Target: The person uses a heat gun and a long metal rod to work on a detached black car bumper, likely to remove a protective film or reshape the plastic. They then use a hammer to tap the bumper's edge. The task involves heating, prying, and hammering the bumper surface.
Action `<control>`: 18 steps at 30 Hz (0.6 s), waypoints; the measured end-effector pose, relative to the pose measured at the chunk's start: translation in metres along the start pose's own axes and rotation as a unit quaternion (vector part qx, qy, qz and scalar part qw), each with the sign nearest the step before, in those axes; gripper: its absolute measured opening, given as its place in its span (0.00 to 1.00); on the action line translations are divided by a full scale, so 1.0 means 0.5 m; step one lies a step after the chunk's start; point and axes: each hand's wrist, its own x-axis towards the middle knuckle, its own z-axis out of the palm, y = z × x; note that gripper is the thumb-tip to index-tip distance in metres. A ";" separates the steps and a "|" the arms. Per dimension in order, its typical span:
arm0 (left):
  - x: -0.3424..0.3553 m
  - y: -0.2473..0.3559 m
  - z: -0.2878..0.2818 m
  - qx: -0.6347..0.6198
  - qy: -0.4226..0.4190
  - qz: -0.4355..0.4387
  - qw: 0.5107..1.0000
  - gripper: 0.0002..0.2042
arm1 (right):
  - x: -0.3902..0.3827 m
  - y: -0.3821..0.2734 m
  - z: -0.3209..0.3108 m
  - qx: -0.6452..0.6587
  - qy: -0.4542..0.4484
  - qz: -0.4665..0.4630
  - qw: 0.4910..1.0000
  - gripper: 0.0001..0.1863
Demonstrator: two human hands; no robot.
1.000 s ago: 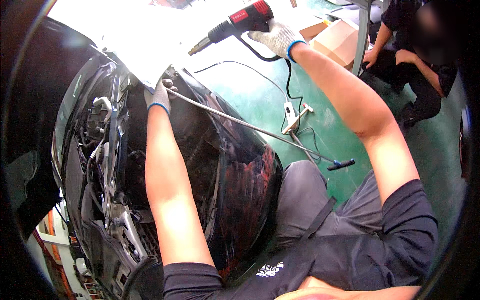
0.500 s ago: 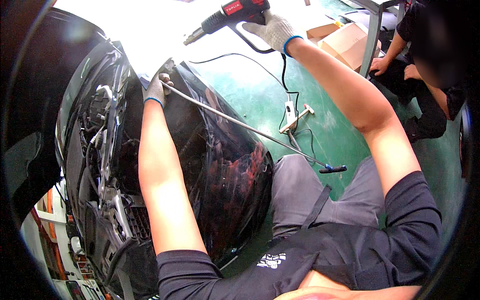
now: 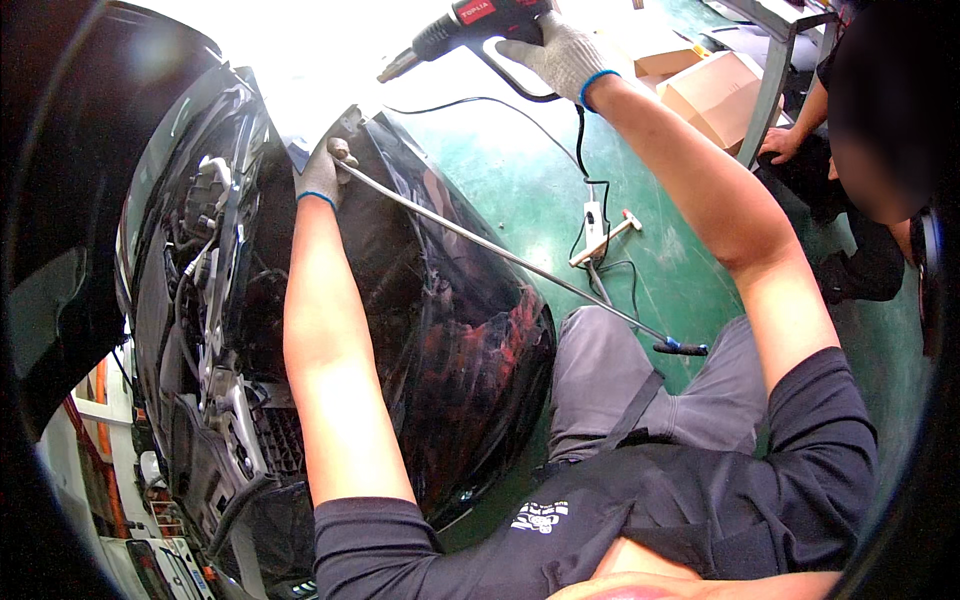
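My right hand, in a pale knit glove with a blue cuff, is closed around the grip of a black and red heat gun. The gun's metal nozzle points left and down toward a glaring white surface. My left hand, gloved the same way, is closed on the upper end of a long thin metal rod, beside the car's dark front corner. That rod slants down to a black crossways handle above my knees. Glare and my fingers hide just what the rod's upper end touches.
A black car front with its engine bay exposed fills the left. A power cord runs down to a white power strip and a T-shaped tool on the green floor. Cardboard boxes and another person are at right.
The whole view has shifted slightly, so most things sit a little right and lower. Both hands keep their holds, and the heat gun stays aimed the same way.
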 end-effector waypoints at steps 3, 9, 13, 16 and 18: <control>0.003 -0.006 -0.004 -0.036 0.000 0.030 0.999 0.13 | -0.008 -0.027 -0.021 -0.046 -0.020 0.023 0.998 0.42; -0.025 -0.004 0.001 0.027 0.011 0.002 1.000 0.12 | -0.031 -0.063 -0.040 -0.006 -0.031 0.005 0.999 0.42; -0.015 -0.010 0.012 -0.037 0.020 0.032 0.999 0.10 | -0.022 -0.060 -0.050 -0.006 -0.011 0.009 1.000 0.39; -0.037 -0.005 0.021 -0.065 0.041 0.071 0.994 0.12 | -0.033 -0.065 -0.067 0.026 -0.038 0.010 0.999 0.38; -0.078 0.006 0.045 -0.041 0.094 0.043 0.994 0.17 | -0.043 -0.084 -0.085 0.027 -0.061 0.015 0.998 0.37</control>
